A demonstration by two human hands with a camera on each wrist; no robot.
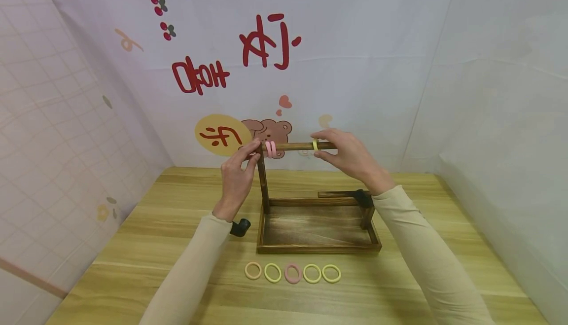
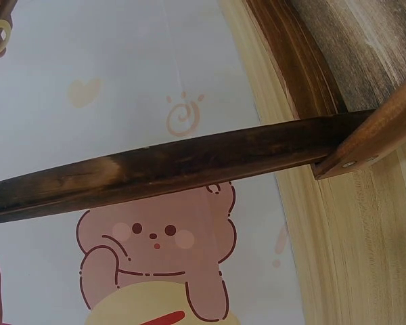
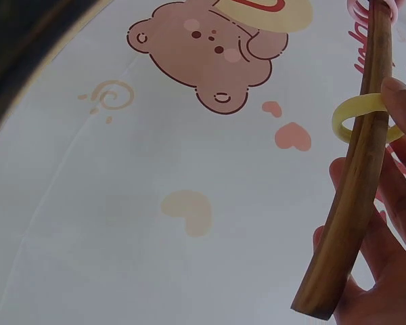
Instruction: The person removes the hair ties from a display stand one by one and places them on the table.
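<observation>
My left hand [image 1: 236, 179] pinches the top of the upright post [image 1: 264, 182] of a wooden stand, where the upper rod [image 1: 293, 146] meets it. Two pink rings [image 1: 270, 149] hang on that rod close to the left hand. Toward the rod's free right end, my right hand [image 1: 352, 155] pinches a yellow ring [image 1: 315, 144] between thumb and fingers. In the right wrist view the rod passes through this yellow ring [image 3: 345, 122], and the thumb lies on its edge. Only slivers of fingers show at the left wrist view's left border.
The stand's shallow tray base [image 1: 319, 249] rests on the wood-grain table [image 1: 213, 285]. A lower, shorter rod [image 1: 335, 194] stands at its right end, partly behind my right wrist. In front lie an orange ring [image 1: 246, 271], a dusky pink ring [image 1: 286, 273] and several yellow rings [image 1: 265, 271] in a row.
</observation>
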